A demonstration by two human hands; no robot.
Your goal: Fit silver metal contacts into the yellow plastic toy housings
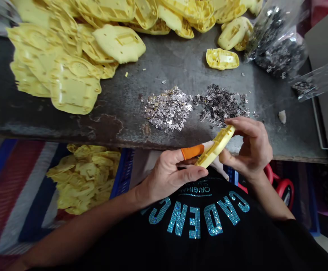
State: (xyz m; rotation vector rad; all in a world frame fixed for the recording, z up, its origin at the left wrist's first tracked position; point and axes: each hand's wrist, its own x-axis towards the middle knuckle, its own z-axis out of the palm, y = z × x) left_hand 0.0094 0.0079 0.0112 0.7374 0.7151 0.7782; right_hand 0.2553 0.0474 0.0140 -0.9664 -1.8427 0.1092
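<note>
Both hands hold one flat yellow plastic part [215, 147] edge-on, just below the near edge of the grey table [181, 67]. My left hand [172, 172] grips its lower end, with an orange finger cot on the index finger. My right hand [248, 146] is closed on the upper end, fingers curled over the rim. Two small heaps of metal pieces lie just beyond the hands: a silvery heap [168, 109] and a darker heap [222, 103].
A big pile of yellow parts [68, 56] covers the table's far left and back; a single one [222, 59] lies apart. Plastic bags of dark metal pieces [277, 45] sit at the right. A blue crate of yellow parts [87, 177] stands below left.
</note>
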